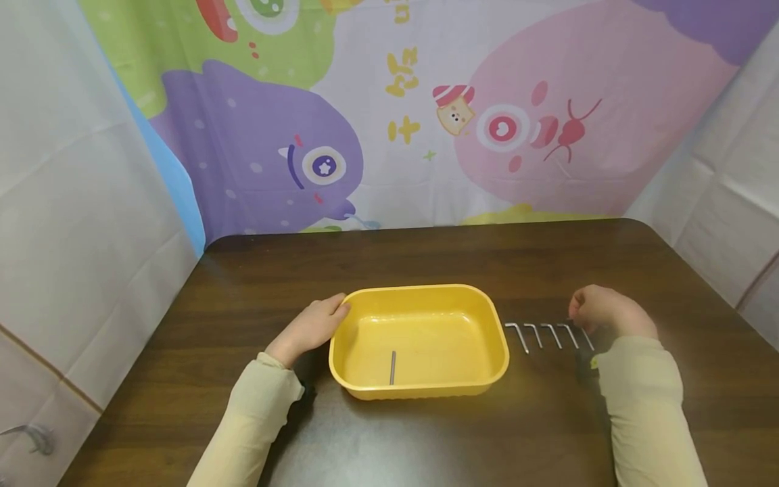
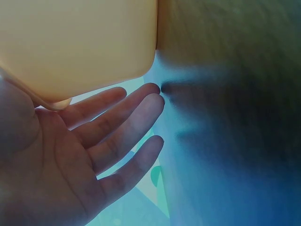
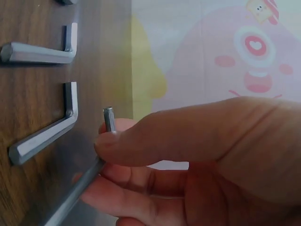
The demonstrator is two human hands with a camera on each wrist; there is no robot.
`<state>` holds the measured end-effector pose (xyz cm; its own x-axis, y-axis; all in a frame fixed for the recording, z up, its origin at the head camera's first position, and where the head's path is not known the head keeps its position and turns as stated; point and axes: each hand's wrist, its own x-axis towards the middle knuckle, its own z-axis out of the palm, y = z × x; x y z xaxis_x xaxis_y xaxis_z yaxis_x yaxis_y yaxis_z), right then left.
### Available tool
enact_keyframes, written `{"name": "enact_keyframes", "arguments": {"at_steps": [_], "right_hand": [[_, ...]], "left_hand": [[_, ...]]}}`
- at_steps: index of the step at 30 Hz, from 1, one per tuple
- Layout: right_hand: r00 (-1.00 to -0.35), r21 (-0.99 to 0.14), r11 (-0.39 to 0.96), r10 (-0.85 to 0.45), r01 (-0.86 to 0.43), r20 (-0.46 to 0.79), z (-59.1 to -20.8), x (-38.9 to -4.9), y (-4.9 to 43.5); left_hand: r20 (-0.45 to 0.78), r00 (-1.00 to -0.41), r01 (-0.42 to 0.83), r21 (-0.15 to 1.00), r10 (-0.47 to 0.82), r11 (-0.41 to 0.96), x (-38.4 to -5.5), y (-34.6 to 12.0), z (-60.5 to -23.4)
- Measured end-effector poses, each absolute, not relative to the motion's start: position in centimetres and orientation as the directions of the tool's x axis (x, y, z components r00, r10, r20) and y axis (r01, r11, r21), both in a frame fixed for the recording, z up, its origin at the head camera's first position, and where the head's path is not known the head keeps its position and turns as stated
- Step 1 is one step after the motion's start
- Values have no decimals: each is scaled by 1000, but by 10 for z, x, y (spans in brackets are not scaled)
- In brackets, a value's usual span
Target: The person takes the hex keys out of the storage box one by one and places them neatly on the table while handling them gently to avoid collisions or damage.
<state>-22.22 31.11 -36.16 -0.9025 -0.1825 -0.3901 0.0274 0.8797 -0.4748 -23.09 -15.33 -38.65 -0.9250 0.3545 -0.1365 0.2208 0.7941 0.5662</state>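
A yellow plastic basin stands on the table with a thin, straight grey rod lying inside it. At its left end my left hand holds the rim, thumb over the edge and fingers spread along the outside. In the left wrist view those fingers reach past the basin's corner. My right hand pinches a silver L-shaped hex key between thumb and fingers, its long arm slanting downward. Beside it, more hex keys lie on the wood.
To the right of the basin, several hex keys lie in a row on the dark wooden table. A cartoon-printed curtain hangs behind the far edge. Pale sheeting covers the left side.
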Motion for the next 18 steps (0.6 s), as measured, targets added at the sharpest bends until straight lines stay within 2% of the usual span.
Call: {"name": "enact_keyframes", "arguments": {"at_steps": [18], "right_hand": [[-907,-397,915,-112,65,-407,-366,-221,315]], "left_hand": [[-151,-926,208,561,346,802,-232,-153,-388]]}}
